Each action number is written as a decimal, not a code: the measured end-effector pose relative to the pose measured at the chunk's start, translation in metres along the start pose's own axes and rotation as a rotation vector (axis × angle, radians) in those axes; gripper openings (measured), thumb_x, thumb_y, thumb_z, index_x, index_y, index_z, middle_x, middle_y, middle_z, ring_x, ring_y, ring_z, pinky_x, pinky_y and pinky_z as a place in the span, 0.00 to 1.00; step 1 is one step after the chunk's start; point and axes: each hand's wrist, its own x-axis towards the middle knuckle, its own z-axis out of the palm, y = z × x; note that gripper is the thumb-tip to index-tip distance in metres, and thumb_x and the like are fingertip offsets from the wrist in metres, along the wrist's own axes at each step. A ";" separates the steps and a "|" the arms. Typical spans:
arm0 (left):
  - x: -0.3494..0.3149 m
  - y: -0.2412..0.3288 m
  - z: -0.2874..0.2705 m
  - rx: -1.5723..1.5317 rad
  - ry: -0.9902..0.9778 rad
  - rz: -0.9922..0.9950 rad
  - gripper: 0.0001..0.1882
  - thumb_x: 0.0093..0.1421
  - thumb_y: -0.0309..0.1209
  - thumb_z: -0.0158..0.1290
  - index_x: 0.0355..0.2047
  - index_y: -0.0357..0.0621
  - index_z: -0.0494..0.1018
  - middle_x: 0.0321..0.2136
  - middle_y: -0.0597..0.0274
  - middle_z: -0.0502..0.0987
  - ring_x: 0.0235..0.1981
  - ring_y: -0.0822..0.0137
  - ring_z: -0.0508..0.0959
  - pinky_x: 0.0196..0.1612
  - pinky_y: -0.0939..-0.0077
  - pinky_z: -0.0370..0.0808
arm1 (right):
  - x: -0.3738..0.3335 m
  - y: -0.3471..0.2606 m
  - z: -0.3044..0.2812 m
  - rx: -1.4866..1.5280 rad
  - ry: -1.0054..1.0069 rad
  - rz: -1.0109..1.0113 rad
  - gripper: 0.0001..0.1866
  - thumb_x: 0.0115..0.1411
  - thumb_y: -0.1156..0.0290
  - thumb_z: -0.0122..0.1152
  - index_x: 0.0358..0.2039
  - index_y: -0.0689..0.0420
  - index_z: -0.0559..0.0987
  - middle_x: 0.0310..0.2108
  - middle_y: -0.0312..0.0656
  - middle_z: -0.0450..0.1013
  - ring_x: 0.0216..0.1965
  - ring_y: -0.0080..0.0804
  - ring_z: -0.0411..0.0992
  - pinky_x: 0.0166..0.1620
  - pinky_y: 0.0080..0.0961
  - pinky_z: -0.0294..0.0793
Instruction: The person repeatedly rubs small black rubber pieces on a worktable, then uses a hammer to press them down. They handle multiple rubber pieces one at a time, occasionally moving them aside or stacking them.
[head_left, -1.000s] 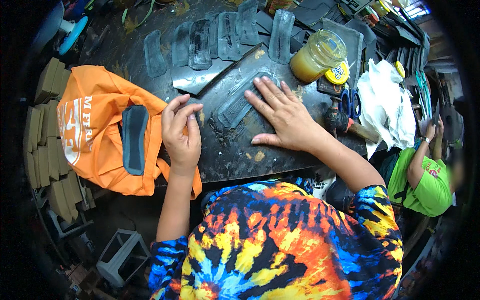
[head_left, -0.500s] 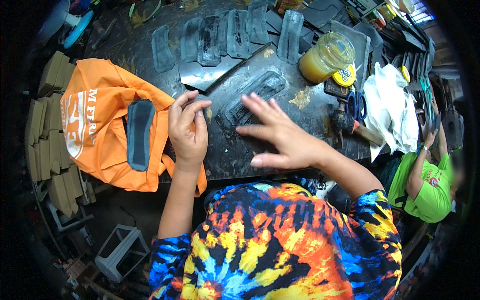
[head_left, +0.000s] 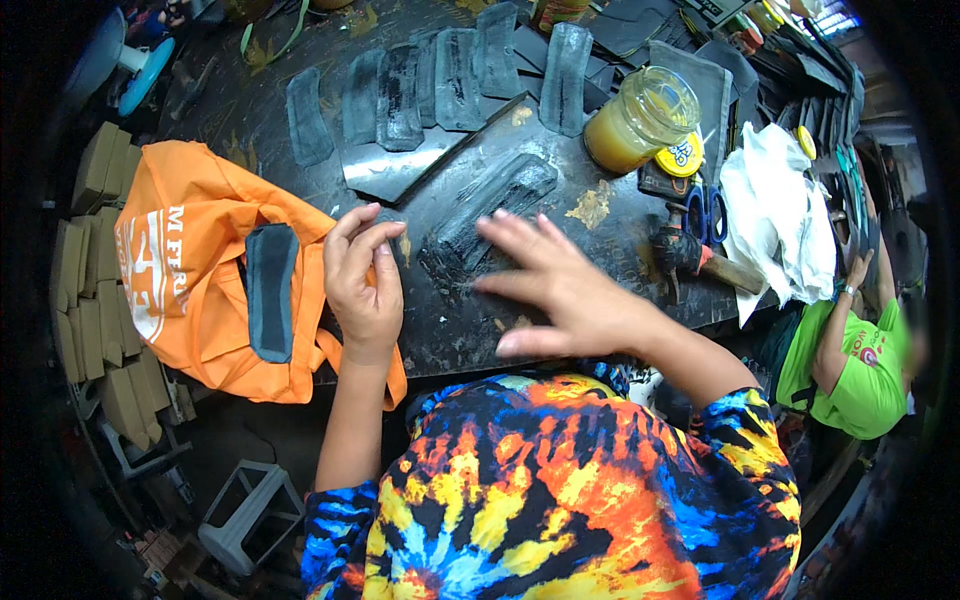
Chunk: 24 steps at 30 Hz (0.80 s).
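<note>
Black strip point(head_left: 508, 192), gap between far edge and jar point(head_left: 642, 118); right fingers point(head_left: 517, 287) spread, left fingers point(head_left: 350, 238) loosely curled.

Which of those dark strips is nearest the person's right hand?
The slantwise strip on the table, close by the right hand. The other strips lie farther off: one on the orange cloth, the rest toward the table's far side.

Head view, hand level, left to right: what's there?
Stacked tan pieces → orange bag → left hand → glossy black strip → right hand → hammer → crumpled white sheet → co-worker in green shirt.
</note>
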 end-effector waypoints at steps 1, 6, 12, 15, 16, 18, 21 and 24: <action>0.001 0.001 0.000 -0.006 -0.002 0.002 0.12 0.65 0.15 0.52 0.43 0.39 0.82 0.51 0.50 0.77 0.53 0.55 0.79 0.56 0.65 0.76 | 0.000 0.008 -0.008 0.143 0.165 0.054 0.34 0.59 0.42 0.71 0.52 0.60 0.83 0.73 0.61 0.58 0.73 0.60 0.58 0.73 0.54 0.58; 0.012 0.012 -0.003 -0.008 -0.037 0.084 0.13 0.64 0.16 0.53 0.46 0.38 0.81 0.50 0.51 0.79 0.53 0.55 0.79 0.56 0.64 0.76 | 0.014 0.041 -0.018 -0.340 0.437 0.271 0.39 0.60 0.41 0.69 0.58 0.62 0.77 0.67 0.60 0.66 0.67 0.58 0.65 0.67 0.51 0.65; 0.041 0.035 0.005 -0.030 -0.224 0.092 0.14 0.60 0.19 0.57 0.48 0.38 0.79 0.48 0.49 0.80 0.52 0.50 0.79 0.58 0.60 0.73 | 0.026 0.054 -0.008 -0.522 0.339 0.214 0.46 0.62 0.33 0.61 0.69 0.57 0.71 0.70 0.58 0.63 0.69 0.57 0.63 0.69 0.51 0.63; 0.054 0.038 0.033 -0.049 -0.345 0.058 0.23 0.58 0.23 0.59 0.55 0.38 0.75 0.47 0.46 0.80 0.52 0.46 0.79 0.57 0.57 0.73 | 0.022 0.052 -0.012 -0.508 0.323 0.180 0.45 0.61 0.34 0.62 0.69 0.52 0.72 0.72 0.60 0.60 0.70 0.57 0.62 0.70 0.53 0.61; 0.057 0.038 0.043 -0.023 -0.378 0.067 0.25 0.57 0.23 0.60 0.57 0.37 0.73 0.47 0.46 0.79 0.52 0.46 0.79 0.57 0.56 0.74 | 0.021 0.051 -0.013 -0.507 0.336 0.177 0.44 0.61 0.34 0.62 0.69 0.51 0.72 0.72 0.60 0.60 0.71 0.57 0.62 0.70 0.53 0.61; 0.061 0.038 0.063 -0.068 -0.396 -0.019 0.28 0.56 0.24 0.61 0.59 0.37 0.72 0.48 0.45 0.79 0.52 0.45 0.78 0.58 0.55 0.73 | 0.018 0.047 -0.014 -0.442 0.371 0.169 0.45 0.61 0.35 0.63 0.71 0.50 0.70 0.72 0.61 0.58 0.71 0.59 0.61 0.71 0.54 0.60; 0.064 0.038 0.079 -0.069 -0.380 -0.021 0.27 0.55 0.24 0.62 0.56 0.38 0.73 0.42 0.46 0.81 0.47 0.45 0.81 0.53 0.53 0.76 | 0.014 0.040 -0.016 -0.372 0.407 0.161 0.45 0.61 0.37 0.64 0.73 0.48 0.67 0.73 0.62 0.57 0.71 0.60 0.60 0.72 0.55 0.59; 0.064 0.041 0.078 -0.114 -0.363 0.023 0.18 0.54 0.21 0.58 0.47 0.36 0.77 0.39 0.44 0.81 0.40 0.43 0.81 0.47 0.53 0.78 | 0.005 0.030 -0.023 -0.207 0.429 0.113 0.44 0.60 0.48 0.72 0.73 0.48 0.67 0.73 0.61 0.56 0.72 0.61 0.59 0.72 0.52 0.58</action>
